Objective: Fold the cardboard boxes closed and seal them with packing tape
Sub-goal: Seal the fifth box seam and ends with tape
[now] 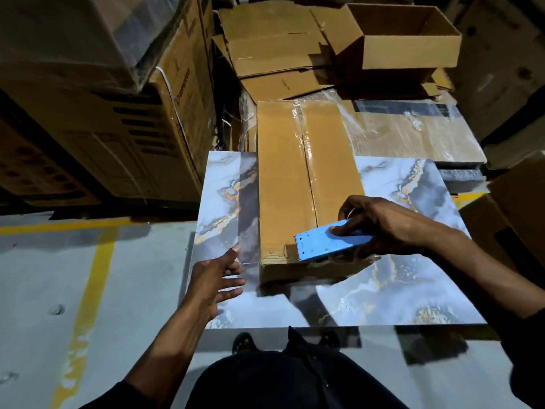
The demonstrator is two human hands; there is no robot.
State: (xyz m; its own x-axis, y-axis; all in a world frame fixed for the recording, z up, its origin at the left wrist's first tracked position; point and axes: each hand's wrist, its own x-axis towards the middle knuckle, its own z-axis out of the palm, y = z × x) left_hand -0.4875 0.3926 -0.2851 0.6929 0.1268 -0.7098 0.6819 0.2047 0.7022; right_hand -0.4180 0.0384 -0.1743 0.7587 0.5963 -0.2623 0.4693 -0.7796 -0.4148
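From the head camera, a long cardboard box (295, 184) is lying in the middle of the frame on a marble-patterned tabletop (398, 284), its two top flaps already folded shut and meeting along a lengthwise seam. Shiny tape is running over the far part of that seam, wrinkling near the upper end of the box; toward the near end I am not able to tell whether tape is covering the seam yet.

The right hand (383, 225), in the right middle of the frame, is gripping a blue tape dispenser (327, 242), fingers and thumb curling round it, and is holding its front edge at the near end of the box. The left hand (215, 278), lower left of centre, is hovering just beside the box's left corner with fingers spread and holding nothing.

So this box is looking folded and nearly sealed, the strip apparently reaching its near end; cutting it off and pressing it down are probably remaining.

At the upper right an open box (413, 42) is sitting with its flaps up, and flattened cardboard (274, 45) is lying beside it at upper centre, so more folding and taping is seemingly waiting.
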